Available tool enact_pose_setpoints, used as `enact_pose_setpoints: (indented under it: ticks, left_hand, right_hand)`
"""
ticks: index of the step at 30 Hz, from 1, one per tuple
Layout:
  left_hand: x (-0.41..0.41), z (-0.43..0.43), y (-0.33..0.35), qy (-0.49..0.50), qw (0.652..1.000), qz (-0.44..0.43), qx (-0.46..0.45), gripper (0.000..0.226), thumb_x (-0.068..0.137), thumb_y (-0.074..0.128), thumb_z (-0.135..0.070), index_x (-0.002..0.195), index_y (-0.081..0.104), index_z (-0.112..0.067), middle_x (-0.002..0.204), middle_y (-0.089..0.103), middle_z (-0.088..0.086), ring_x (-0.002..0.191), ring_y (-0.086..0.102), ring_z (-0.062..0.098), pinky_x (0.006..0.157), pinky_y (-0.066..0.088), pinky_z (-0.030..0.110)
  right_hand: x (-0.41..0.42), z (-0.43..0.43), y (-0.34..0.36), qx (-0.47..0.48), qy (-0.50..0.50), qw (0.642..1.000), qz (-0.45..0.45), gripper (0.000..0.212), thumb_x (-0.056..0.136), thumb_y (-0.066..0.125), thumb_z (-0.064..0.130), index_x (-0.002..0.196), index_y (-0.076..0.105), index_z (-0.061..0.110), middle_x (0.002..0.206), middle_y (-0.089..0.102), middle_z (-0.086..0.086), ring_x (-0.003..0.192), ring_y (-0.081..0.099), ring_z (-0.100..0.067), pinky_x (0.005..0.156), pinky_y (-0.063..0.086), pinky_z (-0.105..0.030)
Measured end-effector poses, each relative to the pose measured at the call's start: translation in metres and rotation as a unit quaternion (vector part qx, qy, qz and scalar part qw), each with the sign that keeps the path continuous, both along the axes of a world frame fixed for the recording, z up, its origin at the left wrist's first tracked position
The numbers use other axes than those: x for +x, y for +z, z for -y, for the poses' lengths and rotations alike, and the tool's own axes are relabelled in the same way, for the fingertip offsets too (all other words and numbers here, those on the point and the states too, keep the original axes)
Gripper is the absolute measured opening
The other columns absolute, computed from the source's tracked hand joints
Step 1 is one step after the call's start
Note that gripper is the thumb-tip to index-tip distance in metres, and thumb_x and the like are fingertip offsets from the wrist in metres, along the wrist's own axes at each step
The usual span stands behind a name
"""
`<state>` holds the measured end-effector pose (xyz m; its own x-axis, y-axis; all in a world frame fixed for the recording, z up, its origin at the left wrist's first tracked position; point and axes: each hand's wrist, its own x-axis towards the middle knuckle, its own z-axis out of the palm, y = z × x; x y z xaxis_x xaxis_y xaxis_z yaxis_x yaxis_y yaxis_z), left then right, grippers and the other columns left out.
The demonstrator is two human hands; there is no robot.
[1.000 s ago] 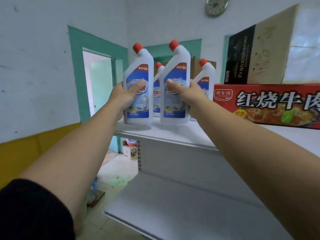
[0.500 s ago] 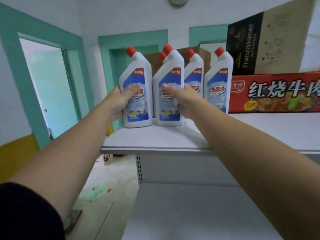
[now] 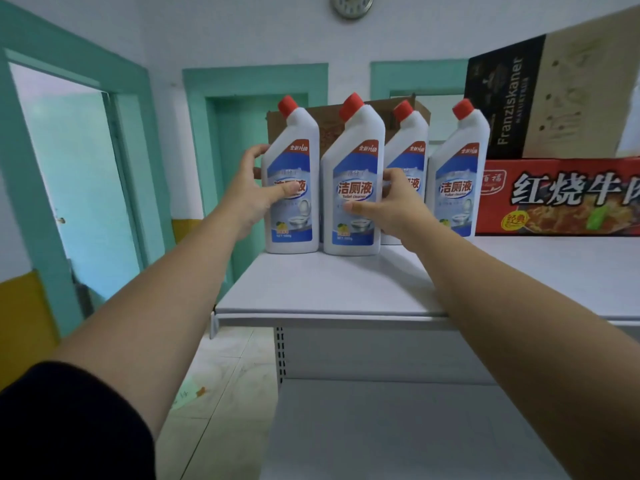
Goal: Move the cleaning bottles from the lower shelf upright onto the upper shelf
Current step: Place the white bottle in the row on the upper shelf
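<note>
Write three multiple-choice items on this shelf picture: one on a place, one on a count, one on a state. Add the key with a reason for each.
1. Where do the bottles stand?
A. on the lower shelf
B. on the upper shelf
C. on the floor

2. How many red caps show?
A. two
B. four
C. six

3. How does the leftmost bottle stand?
A. upright
B. on its side
C. upside down

Key:
1 B: their bases rest on the top board.
2 B: one cap tops each of the four bottles in view.
3 A: its base is flat on the shelf with the cap up. The left hand grips its side, and the right hand grips the second bottle.
</note>
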<state>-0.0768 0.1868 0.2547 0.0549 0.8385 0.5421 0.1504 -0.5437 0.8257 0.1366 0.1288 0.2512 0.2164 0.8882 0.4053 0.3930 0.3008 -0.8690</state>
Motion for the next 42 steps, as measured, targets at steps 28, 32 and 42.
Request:
enact_pose_setpoints:
  ticks: [28, 32, 42]
  left_hand:
    - [0.001, 0.023, -0.009, 0.097, 0.979, -0.180, -0.014, 0.064, 0.094, 0.068, -0.025, 0.149, 0.036, -0.025, 0.142, 0.052, 0.001, 0.116, 0.054, 0.017, 0.076, 0.047, 0.026]
    - [-0.004, 0.044, -0.017, 0.089, 0.901, -0.399, -0.145, 0.050, 0.101, 0.057, -0.037, 0.145, 0.044, -0.017, 0.139, 0.054, 0.008, 0.106, 0.052, 0.022, 0.092, 0.045, 0.035]
    - [0.075, 0.117, 0.009, 0.071, 0.788, -0.591, -0.160, 0.066, 0.098, 0.050, -0.056, 0.149, 0.044, -0.015, 0.154, 0.043, 0.006, 0.136, 0.045, 0.029, 0.107, 0.038, 0.042]
  right_hand:
    - [-0.014, 0.006, -0.008, -0.059, -0.113, 0.962, 0.242, 0.054, 0.096, 0.061, 0.038, 0.137, 0.041, 0.009, 0.132, 0.053, -0.011, 0.120, 0.055, -0.027, 0.094, 0.051, -0.040]
    - [-0.006, 0.027, -0.002, -0.150, -0.078, 0.912, 0.375, 0.035, 0.103, 0.050, 0.032, 0.126, 0.050, 0.006, 0.114, 0.057, -0.011, 0.100, 0.055, -0.024, 0.083, 0.047, -0.032]
    - [0.059, 0.118, 0.005, -0.167, -0.072, 0.827, 0.532, 0.039, 0.106, 0.039, 0.021, 0.138, 0.054, 0.005, 0.140, 0.054, -0.015, 0.127, 0.051, -0.032, 0.107, 0.040, -0.039]
